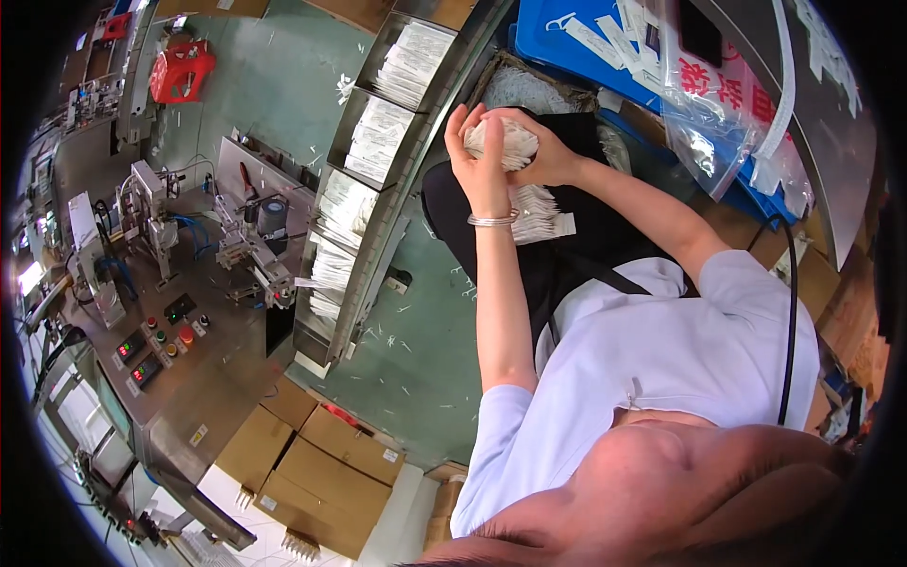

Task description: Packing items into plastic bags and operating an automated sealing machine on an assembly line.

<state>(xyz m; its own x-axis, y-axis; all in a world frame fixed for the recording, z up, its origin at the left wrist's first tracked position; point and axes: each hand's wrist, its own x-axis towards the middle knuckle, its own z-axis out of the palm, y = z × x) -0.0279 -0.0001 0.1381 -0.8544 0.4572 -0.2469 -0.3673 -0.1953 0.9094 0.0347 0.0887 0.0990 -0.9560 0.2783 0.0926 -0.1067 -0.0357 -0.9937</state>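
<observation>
A thick bundle of thin white slips (515, 144) is cupped between my two hands above my lap. My left hand (480, 170), with a silver bangle at the wrist, closes round its near left side. On the right side, my right hand (551, 157) wraps the same bundle, some of its fingers hidden behind it. Just below my hands, a second pile of white slips (540, 215) rests on the dark cloth (444, 203) over my lap.
To the left runs a metal trough (364, 181) whose compartments hold stacked white slips. Beyond stand a machine bench (179, 378) and a red stool (182, 72). Upper right, a blue tub (543, 24) carries loose slips and a clear bag (704, 123). Cardboard boxes (326, 477) lie lower left.
</observation>
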